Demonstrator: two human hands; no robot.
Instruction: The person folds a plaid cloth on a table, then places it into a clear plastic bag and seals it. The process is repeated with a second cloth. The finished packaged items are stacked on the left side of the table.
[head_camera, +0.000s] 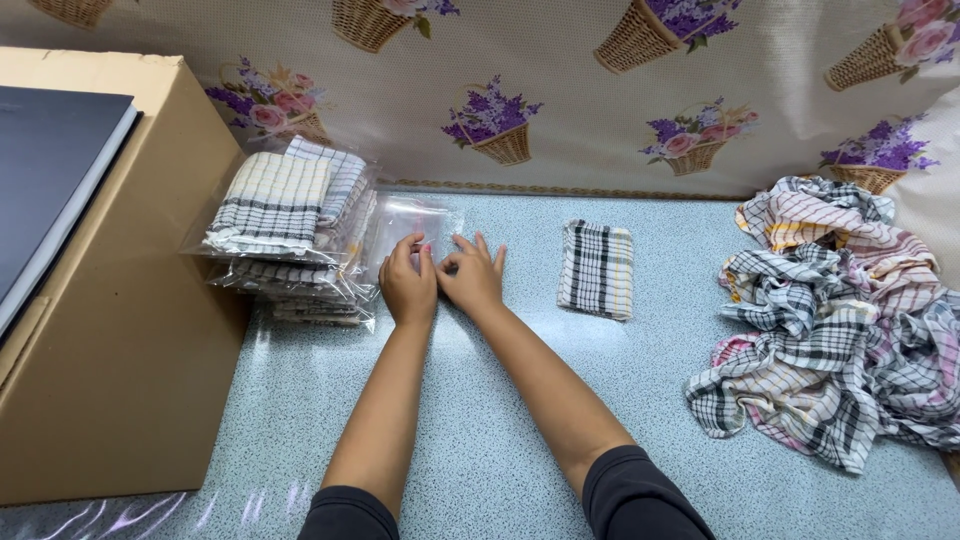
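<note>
My left hand (407, 285) and my right hand (472, 276) lie side by side on the pale blue table, both with fingertips on a clear plastic bag (410, 220) that rests flat just beyond them. The bag looks empty. A folded checked cloth (596, 268), black and white with some yellow, lies a little to the right of my right hand, apart from it. Left of the bag stands a stack of bagged folded cloths (285, 225).
A large cardboard box (130, 330) with a dark flat item on top fills the left side. A loose heap of checked cloths (835, 320) covers the right end of the table. A curtain printed with flower baskets (500, 130) hangs behind.
</note>
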